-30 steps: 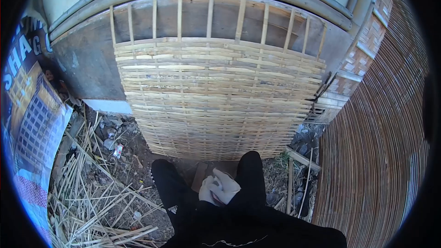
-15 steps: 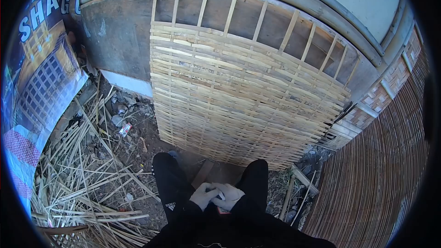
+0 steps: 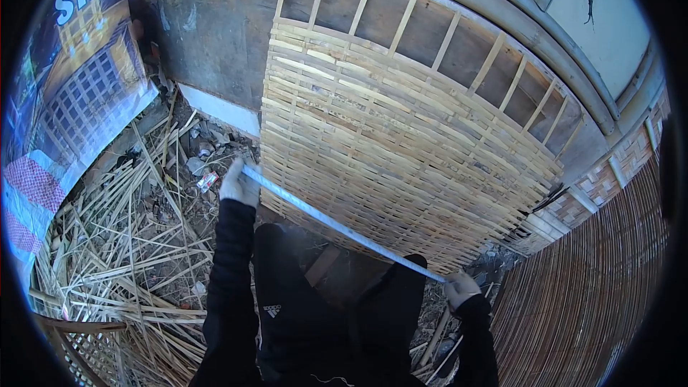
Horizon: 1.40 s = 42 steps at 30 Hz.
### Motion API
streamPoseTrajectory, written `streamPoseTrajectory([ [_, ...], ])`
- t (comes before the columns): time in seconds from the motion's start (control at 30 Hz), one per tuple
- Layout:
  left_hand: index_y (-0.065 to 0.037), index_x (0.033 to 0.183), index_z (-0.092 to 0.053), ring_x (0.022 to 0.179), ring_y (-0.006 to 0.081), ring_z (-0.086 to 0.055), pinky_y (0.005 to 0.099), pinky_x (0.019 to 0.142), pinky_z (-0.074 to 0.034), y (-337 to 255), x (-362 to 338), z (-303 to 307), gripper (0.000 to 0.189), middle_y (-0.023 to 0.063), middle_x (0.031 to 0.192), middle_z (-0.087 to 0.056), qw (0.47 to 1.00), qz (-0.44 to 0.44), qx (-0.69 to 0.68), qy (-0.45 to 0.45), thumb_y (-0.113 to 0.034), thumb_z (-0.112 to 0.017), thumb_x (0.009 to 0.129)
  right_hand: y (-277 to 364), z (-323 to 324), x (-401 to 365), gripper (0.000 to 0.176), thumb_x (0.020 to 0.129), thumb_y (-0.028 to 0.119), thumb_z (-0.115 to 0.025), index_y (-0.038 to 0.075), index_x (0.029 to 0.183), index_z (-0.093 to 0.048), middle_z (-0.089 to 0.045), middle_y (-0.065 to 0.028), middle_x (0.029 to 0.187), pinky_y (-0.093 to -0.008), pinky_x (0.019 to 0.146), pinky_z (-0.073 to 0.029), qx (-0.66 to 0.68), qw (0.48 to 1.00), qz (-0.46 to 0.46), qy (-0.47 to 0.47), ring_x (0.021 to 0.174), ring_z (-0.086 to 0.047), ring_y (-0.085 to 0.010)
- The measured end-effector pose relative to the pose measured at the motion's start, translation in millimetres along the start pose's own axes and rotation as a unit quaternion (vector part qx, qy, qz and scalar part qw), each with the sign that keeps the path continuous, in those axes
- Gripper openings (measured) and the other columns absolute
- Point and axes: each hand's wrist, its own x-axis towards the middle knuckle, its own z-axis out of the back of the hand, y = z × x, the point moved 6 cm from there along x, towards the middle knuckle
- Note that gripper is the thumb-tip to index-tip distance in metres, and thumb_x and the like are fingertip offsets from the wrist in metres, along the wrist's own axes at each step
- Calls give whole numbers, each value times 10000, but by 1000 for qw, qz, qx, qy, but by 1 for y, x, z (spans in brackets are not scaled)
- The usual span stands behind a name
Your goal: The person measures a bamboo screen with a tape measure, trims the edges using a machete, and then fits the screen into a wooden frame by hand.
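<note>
A pale, narrow measuring tape (image 3: 337, 226) is stretched taut between my gloved hands, slanting down from left to right. My left hand (image 3: 240, 183) grips its upper end at the lower left corner of a woven bamboo panel (image 3: 401, 129). Near the panel's lower right corner, my right hand (image 3: 461, 289) is closed around the other end. The tape passes in front of the panel's lower edge. Bare upright slats stick out above the weave. Any markings on the tape are too small to read.
Loose bamboo strips (image 3: 129, 236) cover the ground at the left, beside a printed banner (image 3: 86, 86). A woven basket (image 3: 79, 326) stands at the lower left. To the right leans a brown reed mat (image 3: 580, 279). Behind the panel is a wooden board (image 3: 211, 36).
My hands were together in my lap; now they are wide apart, left hand up and left, right hand out to the right. The tape is drawn out between them. The view has shifted slightly.
</note>
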Motion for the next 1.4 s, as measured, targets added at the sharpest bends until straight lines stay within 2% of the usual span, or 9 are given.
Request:
streamPoseTrajectory([
  [0.2, -60, 1055, -602, 917, 211, -620, 372, 843, -509, 8, 130, -88, 216, 47, 960, -627, 980, -27, 6, 195, -258, -532, 1010, -36, 99, -12, 187, 876, 185, -613, 11, 903, -680, -664, -176, 893, -427, 791, -505, -67, 976, 40, -203, 865, -639, -363],
  [0.6, -66, 1224, -584, 1103, 272, -610, 437, 945, -480, 149, 37, -231, 356, 103, 1169, -636, 962, 115, 206, 139, -334, -579, 989, 37, 177, 25, 197, 889, 193, -631, 1, 908, -672, -655, -181, 812, -423, 719, -504, -37, 956, 26, -290, 781, -650, -356],
  [0.67, -33, 1163, -603, 962, 256, -671, 386, 768, -574, 153, 39, -236, 363, 119, 1072, -663, 967, 84, 204, 129, -338, -611, 967, 27, 180, 29, 214, 896, 203, -615, -2, 907, -672, -653, -190, 804, -423, 723, -503, -11, 961, 16, -276, 783, -652, -357],
  [0.9, -49, 1262, -574, 1025, 250, -629, 388, 840, -539, 172, 30, -186, 439, 120, 1196, -641, 932, 109, 298, 173, -361, -619, 957, -59, 234, 51, 229, 888, 250, -655, 23, 881, -688, -661, -174, 828, -446, 746, -501, -105, 916, 45, -386, 830, -639, -373],
  [1.03, -50, 1080, -645, 824, 159, -640, 313, 702, -542, 174, -4, -80, 260, 51, 970, -661, 885, 108, 425, 155, -285, -603, 977, -161, 282, 71, 227, 893, 267, -653, 54, 937, -718, -680, -179, 832, -442, 742, -513, -70, 908, -13, -412, 806, -655, -364],
  [1.13, -17, 1059, -659, 812, 126, -605, 284, 747, -523, 145, -25, 15, 269, 56, 972, -658, 739, 86, 647, 165, -266, -601, 977, -188, 302, 81, 213, 885, 288, -656, 97, 961, -710, -665, -187, 899, -469, 770, -521, -141, 881, -39, -449, 863, -648, -393],
  [1.27, 12, 1040, -661, 841, 132, -601, 283, 789, -501, 109, -88, -15, 206, 81, 989, -665, 766, -9, 629, 131, -165, -590, 961, -216, 309, 118, 213, 909, 345, -619, 171, 992, -711, -671, -182, 951, -479, 811, -528, -176, 848, -44, -499, 881, -651, -411],
  [1.33, 23, 1047, -659, 896, 156, -602, 311, 838, -492, 99, -101, -21, 207, 75, 996, -665, 640, -121, 730, 208, -148, -607, 941, -216, 310, 131, 215, 909, 313, -636, 125, 993, -702, -671, -178, 919, -464, 767, -532, -183, 838, -55, -511, 860, -656, -385],
  [1.4, 19, 1041, -659, 933, 230, -621, 366, 874, -486, 100, -116, -28, 203, 92, 989, -671, 637, -119, 735, 199, -134, -624, 913, -223, 314, 140, 244, 924, 392, -588, 212, 1036, -709, -681, -147, 1005, -491, 843, -533, -208, 836, -118, -495, 956, -650, -378],
])
